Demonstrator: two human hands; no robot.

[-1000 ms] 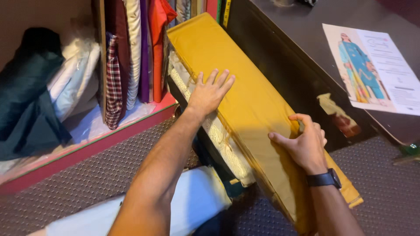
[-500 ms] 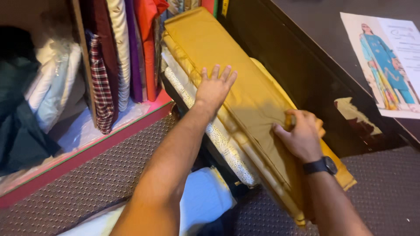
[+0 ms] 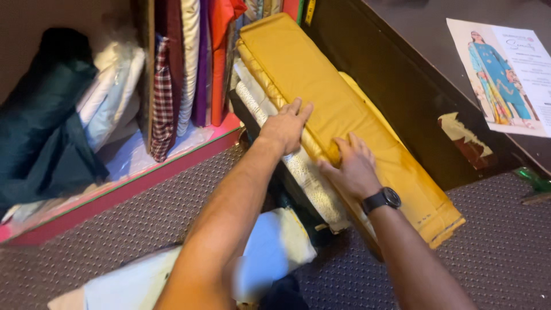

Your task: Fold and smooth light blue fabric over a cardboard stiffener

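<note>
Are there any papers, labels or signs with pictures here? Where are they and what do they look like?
White rectangular paper sheet: lies flat on the dark countertop at upper right; shows a drawn figure in a long blue-green dress on its left half, small print on its right.
Torn pale sticker patch: on the counter's dark side panel, below the sheet; ragged, cream and reddish.
No screens or packages are visible.

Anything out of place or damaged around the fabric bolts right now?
The dark counter front has a torn, peeling patch. Both the left hand and right hand rest on the mustard fabric bolt, which lies slanted, unlike the upright shelf bolts.
</note>
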